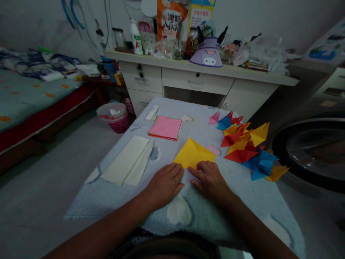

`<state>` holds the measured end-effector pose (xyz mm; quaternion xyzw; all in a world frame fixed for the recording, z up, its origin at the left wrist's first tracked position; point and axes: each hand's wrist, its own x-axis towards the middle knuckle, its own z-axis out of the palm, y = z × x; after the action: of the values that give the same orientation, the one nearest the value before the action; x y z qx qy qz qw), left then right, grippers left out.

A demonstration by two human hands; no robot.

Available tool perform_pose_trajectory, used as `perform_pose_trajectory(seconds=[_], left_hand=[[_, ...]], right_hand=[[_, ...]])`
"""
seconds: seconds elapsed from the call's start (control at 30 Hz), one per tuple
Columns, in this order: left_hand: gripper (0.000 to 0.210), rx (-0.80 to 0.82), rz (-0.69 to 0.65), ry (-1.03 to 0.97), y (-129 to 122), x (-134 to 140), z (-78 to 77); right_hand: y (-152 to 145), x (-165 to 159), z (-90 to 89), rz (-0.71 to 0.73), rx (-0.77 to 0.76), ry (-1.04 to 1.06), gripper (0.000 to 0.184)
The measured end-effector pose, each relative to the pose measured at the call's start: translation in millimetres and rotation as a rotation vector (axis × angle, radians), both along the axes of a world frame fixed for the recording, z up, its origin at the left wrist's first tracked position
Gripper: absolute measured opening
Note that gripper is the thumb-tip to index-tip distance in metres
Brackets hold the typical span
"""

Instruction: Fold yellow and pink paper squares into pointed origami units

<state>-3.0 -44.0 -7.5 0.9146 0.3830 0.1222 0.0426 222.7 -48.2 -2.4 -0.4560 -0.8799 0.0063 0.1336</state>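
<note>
A yellow sheet of origami paper [195, 151] lies on the cloth-covered table in front of me, one corner pointing away. The fingers of my left hand [166, 182] are close together and hold down its near left corner. My right hand [209, 178] has its fingers bent over the near right edge, the index finger reaching inward along it. Whatever lies beneath the fingertips is hidden. Beyond the sheet is a stack of square paper [165, 127] with pink on top. Folded paper cranes [244, 140] in red, yellow, blue and pink crowd the right side.
Left of the hands lies a folded pale cloth or tissue [126, 160]. A small white box [152, 113] sits near the far left corner, and a crumpled white scrap [186, 118] beside the stack. Behind stands a cluttered white desk [196, 80]; a pink bin [118, 124] is on the floor.
</note>
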Motion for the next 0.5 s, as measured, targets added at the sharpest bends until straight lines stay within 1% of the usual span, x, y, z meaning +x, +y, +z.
perform_pose_trajectory(seconds=[0.13,0.27,0.37,0.5], left_hand=[[0.034,-0.076,0.090,-0.033,2,-12,9.4],[0.036,-0.099,0.275,-0.156,16,-18,17.2],[0.029,-0.130,0.349,-0.161,31,-16,17.1],[0.023,-0.220,0.396,-0.164,43,-12,14.7]], right_hand=[[-1,-2,2.0,-0.013,-0.016,-0.022,0.038],[-1,-4,2.1,-0.006,-0.016,-0.003,0.038],[0,-4,0.8,0.007,-0.018,0.013,0.039],[0,-4,0.4,0.014,-0.029,0.026,0.039]])
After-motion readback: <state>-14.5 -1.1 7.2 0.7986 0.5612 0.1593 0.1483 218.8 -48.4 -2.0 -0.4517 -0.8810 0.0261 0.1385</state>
